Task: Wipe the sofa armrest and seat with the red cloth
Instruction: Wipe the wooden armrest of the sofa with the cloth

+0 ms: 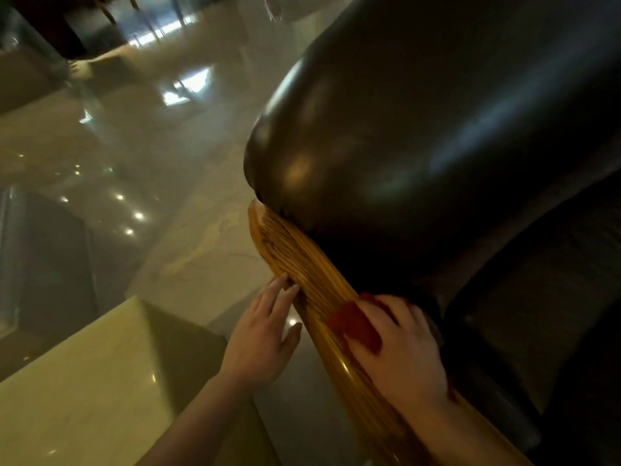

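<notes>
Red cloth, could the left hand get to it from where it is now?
Probably yes. The left hand rests open on the wooden armrest, beside the red cloth under the right hand, nothing between.

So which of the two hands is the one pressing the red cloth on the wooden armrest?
The right hand presses the red cloth on the wooden armrest. The left hand is bare, only its fingertips touching the armrest's outer edge.

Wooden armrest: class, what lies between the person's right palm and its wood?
In the head view, the red cloth lies pressed between the right hand and the wooden armrest.
</notes>
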